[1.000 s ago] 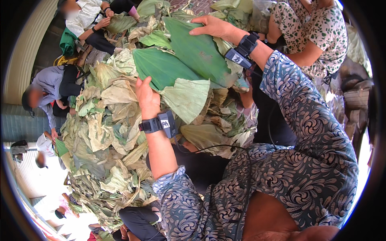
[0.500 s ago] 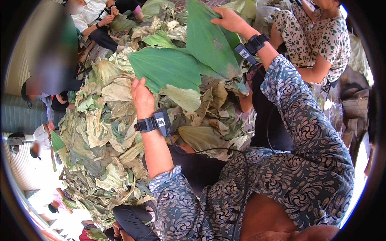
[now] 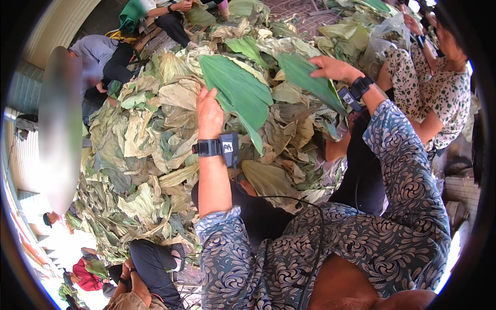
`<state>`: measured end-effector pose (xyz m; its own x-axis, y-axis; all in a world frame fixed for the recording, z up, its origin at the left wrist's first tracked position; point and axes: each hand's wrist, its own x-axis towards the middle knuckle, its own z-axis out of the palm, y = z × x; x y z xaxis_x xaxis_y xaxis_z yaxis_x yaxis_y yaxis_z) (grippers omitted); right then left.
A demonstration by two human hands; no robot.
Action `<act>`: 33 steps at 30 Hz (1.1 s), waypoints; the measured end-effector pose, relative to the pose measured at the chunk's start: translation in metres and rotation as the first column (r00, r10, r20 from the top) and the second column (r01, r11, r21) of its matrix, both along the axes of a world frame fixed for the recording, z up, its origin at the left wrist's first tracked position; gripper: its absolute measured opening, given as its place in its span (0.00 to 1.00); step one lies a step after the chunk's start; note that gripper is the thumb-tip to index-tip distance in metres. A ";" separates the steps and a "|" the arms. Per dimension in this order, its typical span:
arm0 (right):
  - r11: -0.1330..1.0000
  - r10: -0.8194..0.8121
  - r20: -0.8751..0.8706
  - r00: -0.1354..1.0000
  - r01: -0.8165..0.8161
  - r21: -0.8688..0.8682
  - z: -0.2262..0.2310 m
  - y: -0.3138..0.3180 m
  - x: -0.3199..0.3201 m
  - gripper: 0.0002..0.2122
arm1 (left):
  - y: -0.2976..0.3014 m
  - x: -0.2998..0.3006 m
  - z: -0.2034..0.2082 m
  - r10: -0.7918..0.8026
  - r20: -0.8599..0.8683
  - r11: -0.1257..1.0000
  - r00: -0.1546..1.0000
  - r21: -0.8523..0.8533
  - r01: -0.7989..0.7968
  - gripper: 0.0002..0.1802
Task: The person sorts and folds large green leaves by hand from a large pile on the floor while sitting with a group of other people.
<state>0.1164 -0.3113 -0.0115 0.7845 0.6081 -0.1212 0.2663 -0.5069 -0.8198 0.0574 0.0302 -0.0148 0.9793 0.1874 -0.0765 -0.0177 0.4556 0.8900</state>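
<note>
My left hand [image 3: 209,112] is closed on the edge of a broad green lotus leaf [image 3: 238,93], which hangs fan-shaped with its point downward. To the right, my right hand [image 3: 335,70] pinches a second green lotus leaf piece [image 3: 306,81], narrower and tilted down to the right. A gap separates the two pieces. Both are above a large heap of dry, crumpled leaves [image 3: 137,134], mostly tan and dull green. My fingertips are partly hidden behind the green leaves.
At the right sits a person in a leaf-patterned outfit [image 3: 439,98], near a clear plastic bag [image 3: 390,36]. Other people sit around the heap, one in dark trousers [image 3: 157,271] at lower left. A thin black cable [image 3: 289,199] crosses my lap.
The green leaf parts overlapped between my hands before; now they hang apart, one in each hand. My right hand has lowered, and the whole view has shifted.
</note>
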 end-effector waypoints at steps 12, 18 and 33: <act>0.940 -0.059 -0.022 0.998 0.063 0.334 0.023 0.085 -0.022 0.15 | -0.051 -0.036 0.012 -0.339 0.079 0.938 0.937 -0.049 0.343 0.19; 0.984 -0.065 0.199 0.978 0.029 0.177 0.018 0.096 -0.013 0.16 | -0.062 -0.049 0.034 -0.211 0.095 0.962 0.973 0.199 0.189 0.19; 0.917 -0.136 -0.060 0.989 0.148 0.370 0.027 0.056 -0.007 0.20 | -0.055 -0.003 0.043 -0.239 0.126 0.826 0.963 0.547 0.134 0.12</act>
